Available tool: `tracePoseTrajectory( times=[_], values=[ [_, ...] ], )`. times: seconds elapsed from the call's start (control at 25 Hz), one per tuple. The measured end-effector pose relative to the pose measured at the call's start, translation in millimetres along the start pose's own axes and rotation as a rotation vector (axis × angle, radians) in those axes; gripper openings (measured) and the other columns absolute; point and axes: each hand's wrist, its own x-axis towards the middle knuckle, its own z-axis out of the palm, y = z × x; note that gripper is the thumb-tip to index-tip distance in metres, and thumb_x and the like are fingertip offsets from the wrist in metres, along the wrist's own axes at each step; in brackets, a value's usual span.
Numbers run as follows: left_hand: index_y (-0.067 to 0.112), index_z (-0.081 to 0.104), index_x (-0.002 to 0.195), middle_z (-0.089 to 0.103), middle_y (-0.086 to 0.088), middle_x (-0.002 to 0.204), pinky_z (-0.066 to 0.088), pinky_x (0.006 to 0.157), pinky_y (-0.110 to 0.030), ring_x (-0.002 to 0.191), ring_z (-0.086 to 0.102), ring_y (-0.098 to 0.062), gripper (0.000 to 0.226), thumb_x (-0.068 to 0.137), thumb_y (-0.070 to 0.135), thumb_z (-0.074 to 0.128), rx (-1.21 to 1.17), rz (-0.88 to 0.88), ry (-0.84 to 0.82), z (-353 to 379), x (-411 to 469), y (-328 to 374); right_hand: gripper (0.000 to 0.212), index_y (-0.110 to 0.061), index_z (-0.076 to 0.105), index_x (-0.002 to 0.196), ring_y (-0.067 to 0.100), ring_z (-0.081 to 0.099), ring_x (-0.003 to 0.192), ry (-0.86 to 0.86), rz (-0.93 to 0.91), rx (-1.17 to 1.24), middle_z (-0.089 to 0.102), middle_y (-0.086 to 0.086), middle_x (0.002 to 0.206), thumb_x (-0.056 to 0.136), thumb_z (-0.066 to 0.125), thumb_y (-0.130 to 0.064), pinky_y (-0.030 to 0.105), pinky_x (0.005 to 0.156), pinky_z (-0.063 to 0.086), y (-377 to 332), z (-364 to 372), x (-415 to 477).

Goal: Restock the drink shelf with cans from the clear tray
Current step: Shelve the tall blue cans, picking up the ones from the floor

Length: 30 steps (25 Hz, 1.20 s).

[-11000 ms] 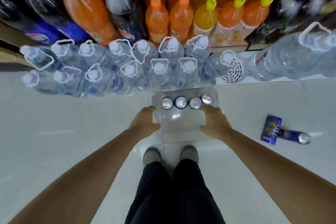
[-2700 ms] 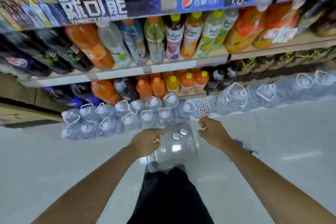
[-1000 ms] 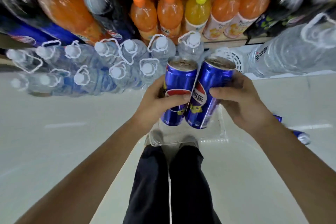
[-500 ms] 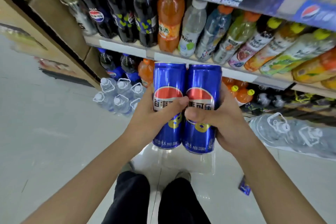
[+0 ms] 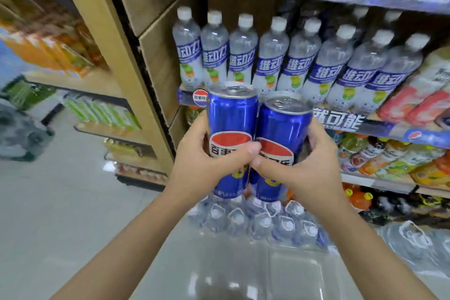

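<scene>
Hands: your left hand [image 5: 204, 161] clamps the left can [image 5: 231, 134] | right hand [image 5: 314, 165] clamps the right can [image 5: 282, 143] | cans touching, upright, near bottles [image 5: 267, 56] on the shelf [image 5: 379, 126].

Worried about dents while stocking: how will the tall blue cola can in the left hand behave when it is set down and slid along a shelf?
The tall blue cola can looks sealed, its tab flat, so it is probably stiff and heavy for its size. Tall and narrow, it may tip if pushed near the top. Its glossy metal wall looks slippery in the left hand, and on its side it would likely roll.
</scene>
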Motion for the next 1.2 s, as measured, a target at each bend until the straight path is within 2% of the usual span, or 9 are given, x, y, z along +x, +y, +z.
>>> tracePoseTrajectory(
  times=[0.12, 0.24, 0.36, 0.48, 0.64, 0.76, 0.92, 1.0, 1.2],
  values=[
    [0.034, 0.066, 0.091, 0.075, 0.014, 0.081, 0.053, 0.061, -0.015, 0.071, 0.069, 0.001, 0.035, 0.060, 0.031, 0.082, 0.061, 0.144, 0.020, -32.6, 26.4, 39.6, 0.064, -0.035, 0.056, 0.111, -0.001, 0.067, 0.093, 0.053, -0.197, -0.057, 0.070, -0.021, 0.103, 0.056, 0.086, -0.020, 0.012, 0.073, 0.053, -42.3, 26.1, 28.7],
    [0.038, 0.067, 0.088, 0.074, 0.016, 0.082, 0.053, 0.062, -0.014, 0.073, 0.069, 0.002, 0.031, 0.061, 0.033, 0.081, 0.100, 0.288, 0.046, -46.4, 58.2, 78.0, 0.075, -0.029, 0.049, 0.121, 0.002, 0.064, 0.102, 0.085, -0.330, -0.100, 0.066, -0.020, 0.111, 0.056, 0.086, -0.026, 0.014, 0.078, 0.052, -79.8, 35.1, 64.6],
    [0.035, 0.066, 0.087, 0.073, 0.019, 0.080, 0.051, 0.059, -0.010, 0.070, 0.068, 0.005, 0.029, 0.062, 0.032, 0.081, 0.146, 0.419, 0.082, -51.5, 92.6, 114.2, 0.082, -0.018, 0.046, 0.124, 0.001, 0.064, 0.099, 0.133, -0.456, -0.144, 0.065, -0.019, 0.108, 0.055, 0.090, -0.024, 0.013, 0.076, 0.051, -109.6, 34.0, 103.9],
    [0.030, 0.064, 0.095, 0.072, 0.021, 0.082, 0.049, 0.059, -0.007, 0.072, 0.068, 0.005, 0.034, 0.065, 0.032, 0.079, 0.168, 0.559, 0.129, -53.7, 123.2, 146.3, 0.081, -0.023, 0.045, 0.126, 0.005, 0.062, 0.104, 0.127, -0.553, -0.189, 0.062, -0.022, 0.112, 0.056, 0.088, -0.025, 0.016, 0.079, 0.052, -137.8, 28.3, 141.7],
    [0.040, 0.064, 0.091, 0.072, 0.021, 0.082, 0.049, 0.057, -0.006, 0.070, 0.068, 0.004, 0.030, 0.064, 0.038, 0.078, 0.215, 0.701, 0.221, -58.6, 158.3, 190.2, 0.077, -0.031, 0.047, 0.124, 0.000, 0.063, 0.099, 0.095, -0.694, -0.216, 0.064, -0.024, 0.111, 0.058, 0.087, -0.031, 0.008, 0.076, 0.048, -176.5, 24.0, 190.1],
    [0.042, 0.063, 0.096, 0.073, 0.022, 0.084, 0.049, 0.058, -0.006, 0.072, 0.069, 0.004, 0.035, 0.064, 0.041, 0.077, 0.244, 0.789, 0.260, -66.8, 185.7, 226.7, 0.077, -0.027, 0.048, 0.126, 0.001, 0.065, 0.099, 0.065, -0.764, -0.164, 0.066, -0.022, 0.111, 0.059, 0.088, -0.027, 0.010, 0.076, 0.050, -209.2, 29.9, 223.9],
    [0.029, 0.050, 0.126, 0.073, 0.007, 0.100, 0.054, 0.068, -0.019, 0.084, 0.072, -0.008, 0.069, 0.064, 0.044, 0.079, 0.220, 0.891, 0.269, -81.7, 226.4, 269.6, 0.069, -0.021, 0.049, 0.124, 0.010, 0.067, 0.102, 0.035, -0.845, -0.129, 0.068, -0.007, 0.113, 0.066, 0.086, -0.022, 0.021, 0.080, 0.055, -256.6, 41.7, 267.3],
    [0.027, 0.047, 0.127, 0.072, 0.001, 0.106, 0.056, 0.070, -0.028, 0.088, 0.072, -0.013, 0.072, 0.065, 0.043, 0.079, 0.178, 0.930, 0.282, -84.6, 243.2, 289.7, 0.070, -0.019, 0.048, 0.126, 0.009, 0.066, 0.103, 0.081, -0.880, -0.139, 0.067, -0.005, 0.114, 0.066, 0.085, -0.025, 0.022, 0.081, 0.055, -280.0, 46.4, 283.6],
    [0.020, 0.048, 0.130, 0.071, -0.003, 0.107, 0.060, 0.075, -0.034, 0.089, 0.072, -0.015, 0.070, 0.071, 0.037, 0.080, 0.169, 1.011, 0.208, -94.3, 293.6, 357.6, 0.059, -0.012, 0.054, 0.116, 0.006, 0.069, 0.088, 0.190, -0.977, -0.254, 0.070, -0.002, 0.100, 0.067, 0.085, -0.023, 0.021, 0.073, 0.056, -342.3, 49.8, 324.7]
  ],
)
